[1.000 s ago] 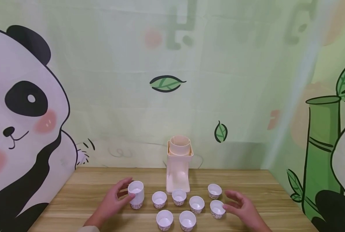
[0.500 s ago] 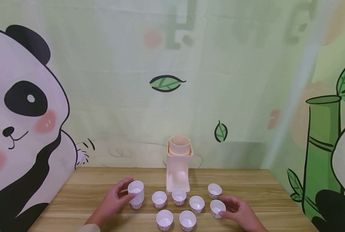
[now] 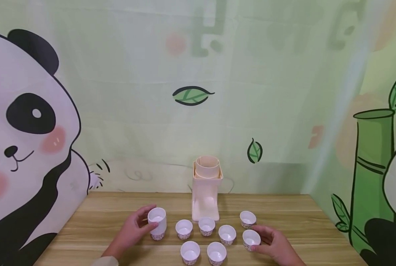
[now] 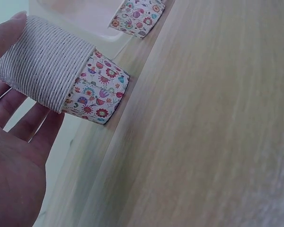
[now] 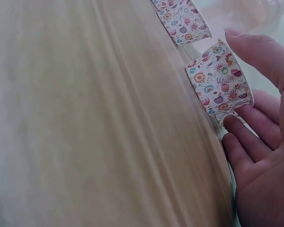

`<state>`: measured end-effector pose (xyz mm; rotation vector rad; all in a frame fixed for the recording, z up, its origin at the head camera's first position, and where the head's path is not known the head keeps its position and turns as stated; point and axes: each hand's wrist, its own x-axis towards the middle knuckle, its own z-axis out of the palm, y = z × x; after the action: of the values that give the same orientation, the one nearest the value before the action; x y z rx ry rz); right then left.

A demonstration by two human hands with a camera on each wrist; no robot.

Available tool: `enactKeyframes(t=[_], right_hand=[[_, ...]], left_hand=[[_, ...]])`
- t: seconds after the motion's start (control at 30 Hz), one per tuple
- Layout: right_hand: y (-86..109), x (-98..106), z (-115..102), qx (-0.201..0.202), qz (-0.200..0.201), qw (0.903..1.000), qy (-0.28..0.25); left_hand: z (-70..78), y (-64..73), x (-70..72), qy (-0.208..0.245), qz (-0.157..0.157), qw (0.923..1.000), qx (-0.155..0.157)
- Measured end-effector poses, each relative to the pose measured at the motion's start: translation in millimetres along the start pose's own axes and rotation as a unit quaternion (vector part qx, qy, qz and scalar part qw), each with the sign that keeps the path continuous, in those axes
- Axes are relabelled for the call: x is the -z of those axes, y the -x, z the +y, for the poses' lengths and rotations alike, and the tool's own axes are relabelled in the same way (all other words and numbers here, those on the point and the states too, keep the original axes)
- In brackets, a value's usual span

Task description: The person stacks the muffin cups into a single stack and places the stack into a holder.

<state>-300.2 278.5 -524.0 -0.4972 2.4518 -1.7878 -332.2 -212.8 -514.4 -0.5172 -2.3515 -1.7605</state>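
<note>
In the lower left of the head view, the left hand (image 3: 131,229) held a stack of nested white paper cups with a colourful floral print (image 3: 161,225) upright on the light brown wood-grain table (image 3: 85,229), thumb on the near side and fingers curled behind. The left wrist view showed the stack's ribbed rims, with the print bare only on the bottom cup.

In the lower right of the head view, the right hand (image 3: 274,244) held a single white floral-print paper cup (image 3: 250,240) between thumb and fingers; that cup stood upright on the table, just beside another matching cup (image 3: 248,219) above it in the frame.

Five more upright floral cups (image 3: 227,235) stood apart from one another in the lower middle, between the hands. Behind them, at lower centre, rose a pale pink plastic stand with a round top (image 3: 206,199), before a pale green panda-print cloth (image 3: 135,122).
</note>
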Motion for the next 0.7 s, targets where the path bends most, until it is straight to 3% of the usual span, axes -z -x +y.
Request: enactKeyframes(t=[0.2,0.4,0.7], right_hand=[[-0.1,-1.5,3.5,0.019,0.003,0.9994,0.029],[-1.3,-2.9,6.7,0.053,0.003,0.9976,0.044],[-2.7,-2.9,4.7,0.018,0.006,0.9988,0.045]], left_hand=[[-1.4,0.8,-1.9,0.011,0.012,0.9998,0.013],[-2.6,-0.1,-2.0,0.014,0.009,0.9999,-0.002],[-5.7,-0.4,-1.7,0.021,0.010,0.9997,0.009]])
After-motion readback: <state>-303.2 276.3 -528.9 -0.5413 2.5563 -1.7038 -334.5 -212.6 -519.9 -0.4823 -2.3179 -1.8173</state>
